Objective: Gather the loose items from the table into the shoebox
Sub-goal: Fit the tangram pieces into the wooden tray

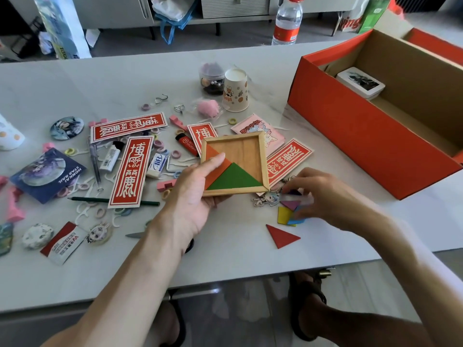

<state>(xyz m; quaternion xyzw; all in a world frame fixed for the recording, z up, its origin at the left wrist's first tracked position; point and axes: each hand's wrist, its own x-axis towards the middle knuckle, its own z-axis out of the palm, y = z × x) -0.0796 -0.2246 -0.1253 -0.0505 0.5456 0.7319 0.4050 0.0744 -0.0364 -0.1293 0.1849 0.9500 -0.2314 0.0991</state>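
Both forearms reach in over the near rim of the table (225, 261). The left hand (195, 196) grasps a wooden puzzle tray (240, 151) from beneath, thumb laid on top, and holds it raised and tilted above the clutter, apparently so that loose pieces can be set into it and the set moved as one thing. An orange piece (213, 169) and a green triangle (234, 177) sit in the tray; the rest of it is bare wood.

The right hand (323, 196) is bent down over a small heap just right of the tray: a purple triangle (290, 204), a yellow piece (284, 215) and a blue piece (298, 220) partly under it. Blur at the fingertips hides whether they pinch a piece or only touch one, so I cannot tell. A red triangle (281, 235) lies apart, nearer the table edge.

The shoebox (350, 136) stands open on the right, well apart from both hands, with a white tin (360, 82) inside at its far end. Red paper strips (130, 171), a red lighter (186, 145), hair rings (175, 154) and a paper cup (235, 93) lie spread across the table to the left; I judge the gathering barely begun.
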